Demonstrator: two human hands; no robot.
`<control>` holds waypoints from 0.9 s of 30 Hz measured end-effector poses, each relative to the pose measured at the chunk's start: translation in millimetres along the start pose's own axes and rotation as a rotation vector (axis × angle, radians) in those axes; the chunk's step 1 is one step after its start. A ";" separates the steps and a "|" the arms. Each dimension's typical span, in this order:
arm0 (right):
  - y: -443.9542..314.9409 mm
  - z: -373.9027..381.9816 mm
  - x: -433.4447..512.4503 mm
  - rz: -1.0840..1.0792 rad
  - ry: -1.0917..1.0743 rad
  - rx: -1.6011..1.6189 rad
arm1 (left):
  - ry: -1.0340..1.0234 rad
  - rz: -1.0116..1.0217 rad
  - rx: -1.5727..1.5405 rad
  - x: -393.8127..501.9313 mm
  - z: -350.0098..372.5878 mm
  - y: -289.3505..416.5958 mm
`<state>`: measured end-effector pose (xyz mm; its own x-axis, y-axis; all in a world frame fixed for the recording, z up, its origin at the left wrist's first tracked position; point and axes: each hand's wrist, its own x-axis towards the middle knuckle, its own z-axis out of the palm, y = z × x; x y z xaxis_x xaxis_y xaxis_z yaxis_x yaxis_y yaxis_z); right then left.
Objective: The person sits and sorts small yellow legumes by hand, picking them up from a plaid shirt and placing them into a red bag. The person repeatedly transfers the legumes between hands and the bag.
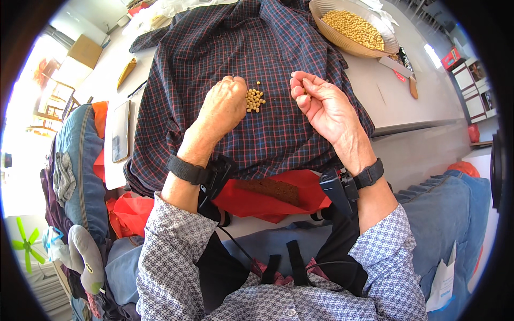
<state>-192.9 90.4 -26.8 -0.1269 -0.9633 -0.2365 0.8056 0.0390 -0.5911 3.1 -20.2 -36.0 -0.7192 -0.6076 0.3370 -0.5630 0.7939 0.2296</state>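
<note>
A dark plaid shirt point(241, 48) with red and blue lines lies spread over the table in front of me. On it rests a small pile of pale yellow soybeans point(253, 101), with one bean slightly apart above it. My left hand point(225, 100) is palm down with curled fingers at the pile's left side; its fingertips are hidden, so what it holds cannot be seen. To the right of the pile, my right hand point(321, 94) is turned partly palm up. Its fingers are curled around at least one soybean point(306, 92), which shows between thumb and fingers.
A ribbed translucent bowl point(335, 39) of soybeans stands at the back right. Near it lie a small box point(395, 65) and a wooden handle point(413, 87). At the left are a smartphone point(121, 130) and a yellow packet point(126, 73). Red fabric point(277, 204) hangs below the table edge.
</note>
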 end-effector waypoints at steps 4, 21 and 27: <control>-5.3 -10.5 4.2 0.087 -0.220 0.134 | 0.026 -0.103 -0.142 1.6 -3.5 -3.3; -1.7 -10.1 5.3 0.065 -0.237 0.010 | 0.017 -0.173 -0.165 12.9 -1.1 -2.9; 5.0 -5.1 0.2 0.016 -0.026 -0.088 | -0.013 -0.075 -0.021 20.3 8.9 -5.3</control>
<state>-191.9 91.7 -33.7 -0.0984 -0.9690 -0.2267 0.7534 0.0762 -0.6531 -12.2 -37.0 -38.5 -0.6805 -0.6656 0.3065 -0.6069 0.7463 0.2733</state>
